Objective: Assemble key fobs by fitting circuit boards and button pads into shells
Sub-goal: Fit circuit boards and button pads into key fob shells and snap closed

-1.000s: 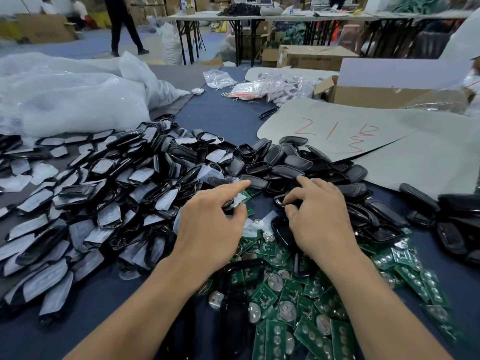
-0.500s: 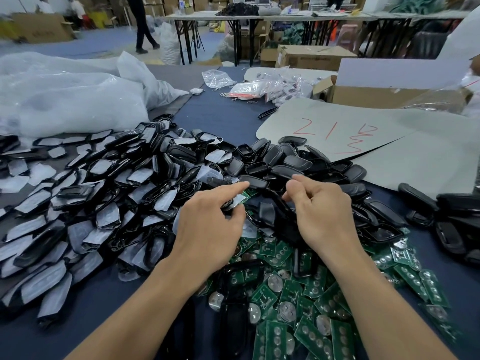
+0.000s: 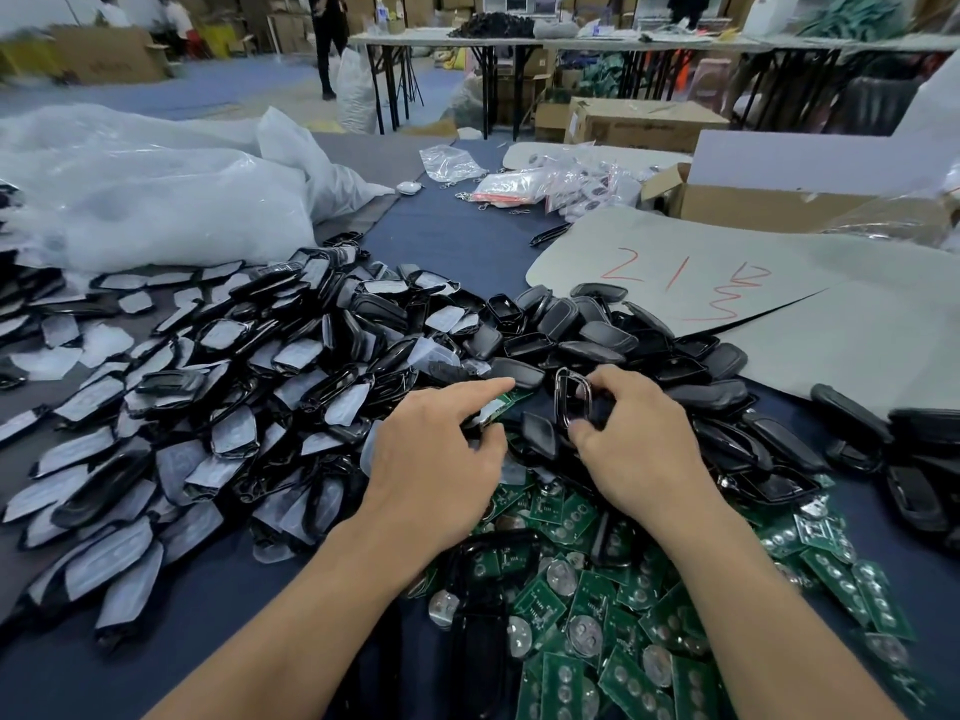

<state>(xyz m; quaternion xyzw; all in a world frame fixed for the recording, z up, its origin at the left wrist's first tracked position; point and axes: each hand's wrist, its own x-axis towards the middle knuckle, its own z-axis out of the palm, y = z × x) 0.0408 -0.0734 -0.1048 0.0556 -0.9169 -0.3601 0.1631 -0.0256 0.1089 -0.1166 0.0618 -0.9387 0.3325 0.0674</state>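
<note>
Right hand (image 3: 639, 449) – palm down, grip narrow – pinches a black shell frame (image 3: 573, 400) upright over the shell pile (image 3: 597, 330). Left hand (image 3: 436, 449): forefinger extended over a circuit board (image 3: 501, 402) (grip cannot be told).

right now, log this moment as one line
left hand: index finger over circuit board, grip unclear | right hand: pinches black shell frame upright | stage: board and shell not yet joined

Blue-grey floor (image 3: 234, 90), far left. Folding tables (image 3: 571, 41) on black legs across the far side, piled with goods. Cardboard boxes (image 3: 644, 124) beneath, far right.
</note>
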